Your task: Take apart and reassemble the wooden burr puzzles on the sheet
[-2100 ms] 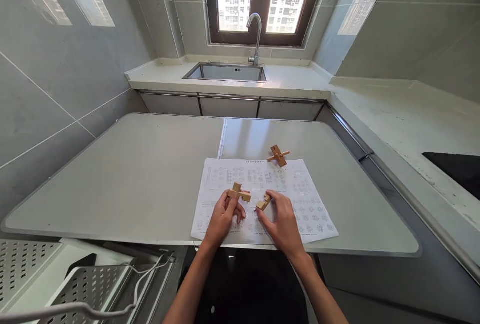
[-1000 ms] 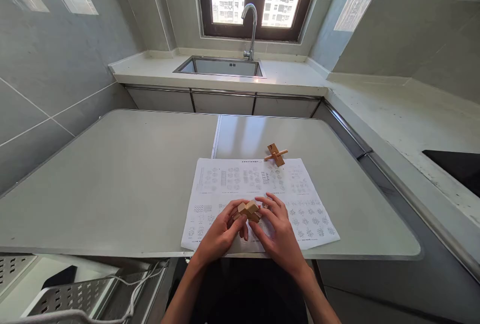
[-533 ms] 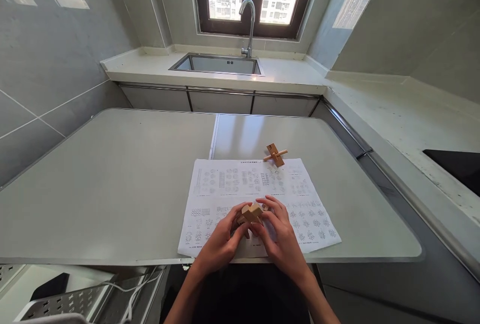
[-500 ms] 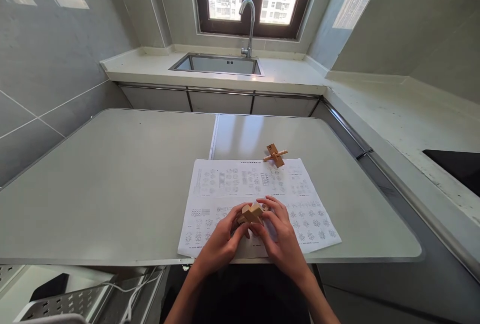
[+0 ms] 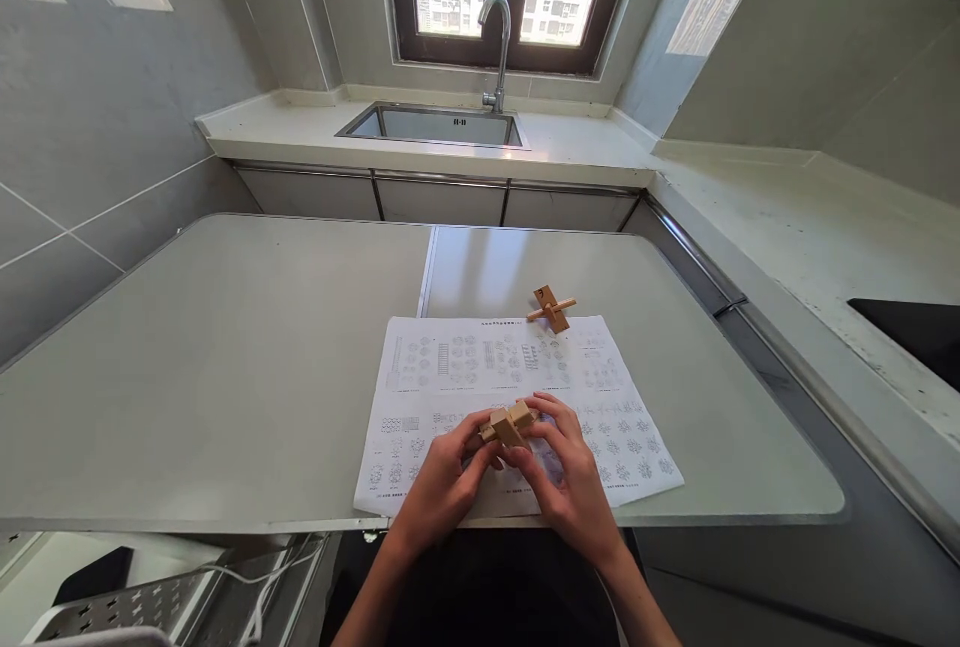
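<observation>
Between my two hands is a small wooden burr puzzle of pale interlocking blocks, held just above a printed sheet. My left hand grips its left side, thumb below and fingers curled behind. On the right side, my right hand pinches it with the thumb and fingers. The fingers cover parts of the puzzle's lower edges. Under the hands lies the white instruction sheet, covered with small line diagrams. A second wooden puzzle, a flat plate crossed by a stick, rests at the sheet's upper edge.
The pale table has a seam running up its middle. Behind it is a counter with a sink and a curved faucet. Another counter runs along the right. A perforated rack with white cables stands low at left.
The wooden burr puzzle has turned slightly between my hands and shows more of its top blocks. Both hands stay in nearly the same place, and the second puzzle has not moved.
</observation>
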Demonstrator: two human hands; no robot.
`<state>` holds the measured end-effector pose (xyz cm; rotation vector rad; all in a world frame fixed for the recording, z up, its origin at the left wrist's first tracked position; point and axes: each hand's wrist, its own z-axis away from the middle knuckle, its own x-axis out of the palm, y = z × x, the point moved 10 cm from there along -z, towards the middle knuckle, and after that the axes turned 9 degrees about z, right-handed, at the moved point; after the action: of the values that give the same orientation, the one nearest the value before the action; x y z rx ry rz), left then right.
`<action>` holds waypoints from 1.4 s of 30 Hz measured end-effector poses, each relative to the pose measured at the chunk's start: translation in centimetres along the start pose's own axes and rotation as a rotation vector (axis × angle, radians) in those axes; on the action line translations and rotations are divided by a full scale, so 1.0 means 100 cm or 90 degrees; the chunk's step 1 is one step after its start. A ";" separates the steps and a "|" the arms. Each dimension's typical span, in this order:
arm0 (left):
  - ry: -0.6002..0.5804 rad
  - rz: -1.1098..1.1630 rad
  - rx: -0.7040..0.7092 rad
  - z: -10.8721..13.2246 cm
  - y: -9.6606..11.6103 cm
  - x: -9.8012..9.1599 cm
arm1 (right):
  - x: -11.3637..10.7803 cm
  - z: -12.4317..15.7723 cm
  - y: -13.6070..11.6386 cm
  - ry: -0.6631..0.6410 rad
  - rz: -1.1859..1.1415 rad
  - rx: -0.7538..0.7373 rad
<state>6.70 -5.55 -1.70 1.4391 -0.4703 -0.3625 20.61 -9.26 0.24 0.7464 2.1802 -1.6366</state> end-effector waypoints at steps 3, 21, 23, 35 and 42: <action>0.046 -0.028 0.011 0.000 -0.002 -0.007 | -0.005 0.001 0.003 0.030 -0.006 0.011; 0.123 -0.446 0.175 0.005 -0.001 -0.009 | -0.020 0.009 0.034 0.208 0.284 0.144; 0.109 -0.452 0.174 0.005 -0.003 -0.007 | -0.016 0.007 0.033 0.190 0.296 0.137; 0.117 -0.403 0.210 0.007 0.009 -0.006 | -0.010 0.002 0.035 0.162 0.268 0.119; 0.113 -0.438 0.195 0.008 0.012 -0.001 | -0.009 0.001 0.035 0.150 0.236 0.123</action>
<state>6.10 -6.09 -0.44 1.8966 0.1404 -0.7228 23.35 -8.80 -2.06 1.3687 1.8906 -1.6421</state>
